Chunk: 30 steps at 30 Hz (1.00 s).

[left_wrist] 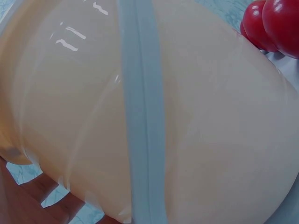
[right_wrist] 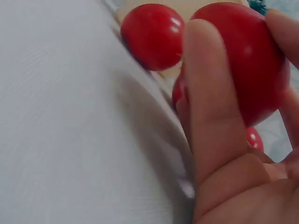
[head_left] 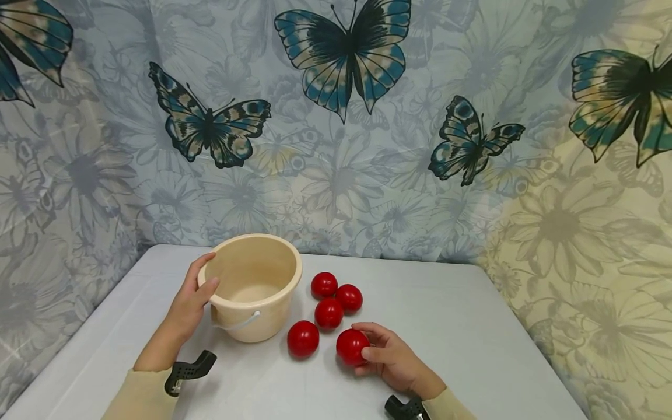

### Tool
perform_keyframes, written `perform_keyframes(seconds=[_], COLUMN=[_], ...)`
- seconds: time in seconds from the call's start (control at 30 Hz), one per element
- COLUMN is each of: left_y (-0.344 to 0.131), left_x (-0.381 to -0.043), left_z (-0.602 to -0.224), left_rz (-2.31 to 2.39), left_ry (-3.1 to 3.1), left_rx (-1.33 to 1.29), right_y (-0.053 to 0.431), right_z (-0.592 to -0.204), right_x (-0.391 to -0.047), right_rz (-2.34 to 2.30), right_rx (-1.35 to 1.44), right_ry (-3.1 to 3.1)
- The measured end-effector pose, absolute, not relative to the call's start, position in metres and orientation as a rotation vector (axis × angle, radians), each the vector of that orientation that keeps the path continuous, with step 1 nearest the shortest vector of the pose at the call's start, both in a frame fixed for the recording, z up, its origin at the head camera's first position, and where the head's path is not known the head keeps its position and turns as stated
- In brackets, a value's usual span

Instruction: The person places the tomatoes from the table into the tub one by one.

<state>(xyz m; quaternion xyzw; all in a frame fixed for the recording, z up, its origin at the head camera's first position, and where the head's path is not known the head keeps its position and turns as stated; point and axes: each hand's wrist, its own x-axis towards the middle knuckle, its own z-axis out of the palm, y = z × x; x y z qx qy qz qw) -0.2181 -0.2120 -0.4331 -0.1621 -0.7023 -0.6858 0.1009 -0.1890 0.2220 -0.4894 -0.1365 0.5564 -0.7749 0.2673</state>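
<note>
- The cream plastic bucket (head_left: 249, 326) stands upright on the white-covered counter (head_left: 430, 303); its pale handle (left_wrist: 144, 112) hangs down against the outside wall.
- The left hand (head_left: 185, 306) is at the bucket's left side, thumb and fingers gripping the rim.
- The right hand (head_left: 392, 359) is to the right of the bucket and nearer the person, holding one red tomato (head_left: 350, 347) between thumb and fingers. Whether that tomato has left the surface, I cannot tell.
- Four other tomatoes lie loose. The near tomato (head_left: 303, 339) sits just off the bucket's front right; right of the bucket is a close cluster of the far tomato (head_left: 324, 285), the outer tomato (head_left: 349, 298) and the middle tomato (head_left: 329, 313).
- How far along: probably near the start. The bucket is steadied and one tomato is gripped, but all five in view are outside the bucket, and none shows in the visible part of its inside. The loose four remain to be handled.
</note>
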Motion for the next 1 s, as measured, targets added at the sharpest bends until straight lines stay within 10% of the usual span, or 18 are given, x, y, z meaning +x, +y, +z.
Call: perform_keyframes(seconds=[1.0], left_y=[-0.213], left_x=[-0.218], left_z=[-0.433], left_rz=[-2.041], left_ry=[-2.070], left_rx=[-0.473], right_y=[0.235], right_z=[-0.409], right_x=[-0.205], right_rz=[-2.542], right_rx=[-0.280], right_ry=[1.266])
